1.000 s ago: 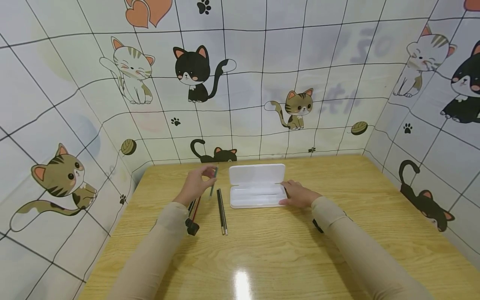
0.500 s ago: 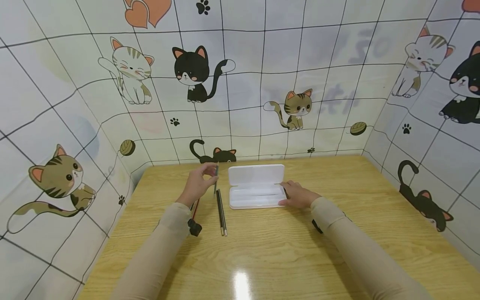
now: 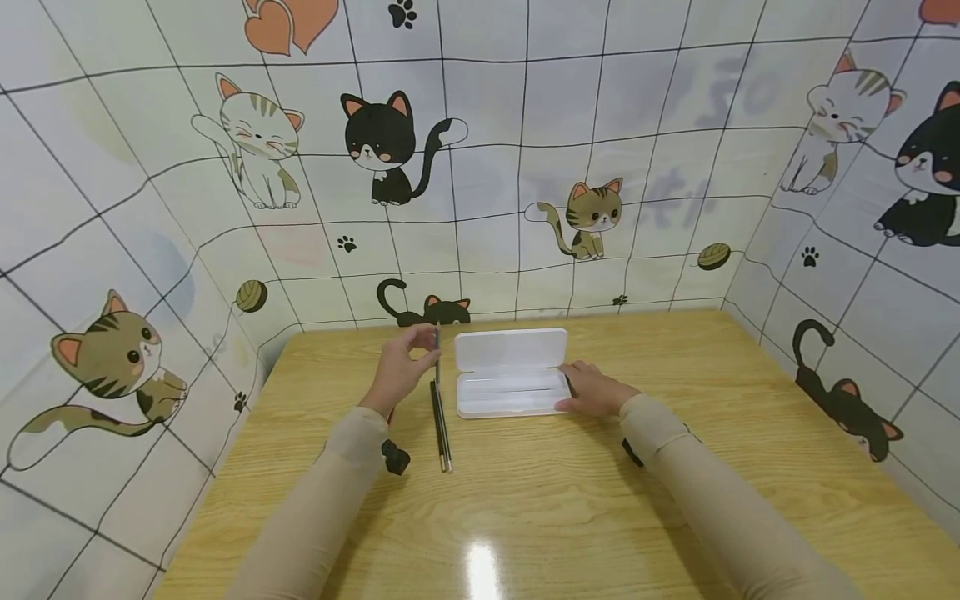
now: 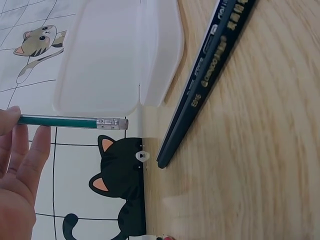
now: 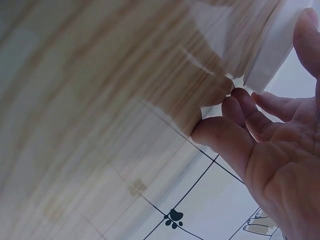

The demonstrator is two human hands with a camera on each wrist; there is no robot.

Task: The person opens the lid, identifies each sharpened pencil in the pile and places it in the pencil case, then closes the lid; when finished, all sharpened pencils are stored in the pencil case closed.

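My left hand (image 3: 401,367) pinches a green pencil (image 4: 65,121) between thumb and fingertips. Its silver ferrule and eraser end show in the left wrist view, and in the head view it stands nearly upright above the table. Just below it, two dark pencils (image 3: 442,429) lie side by side on the wood. To their right stands a white pencil case (image 3: 512,405) with its lid (image 3: 512,349) raised; no pencil shows inside. My right hand (image 3: 596,392) holds the case's right end, thumb at the front corner and fingers near the hinge.
Something red (image 3: 390,415) peeks out beside my left wrist, mostly hidden by the sleeve. A black block (image 3: 395,457) sits at that wrist. Patterned cat-print walls (image 3: 495,192) enclose the back and sides of the wooden table (image 3: 540,517).
My left hand has moved slightly right with the green pencil, which has tipped closer to upright. The right hand and the pencil case stay in place.
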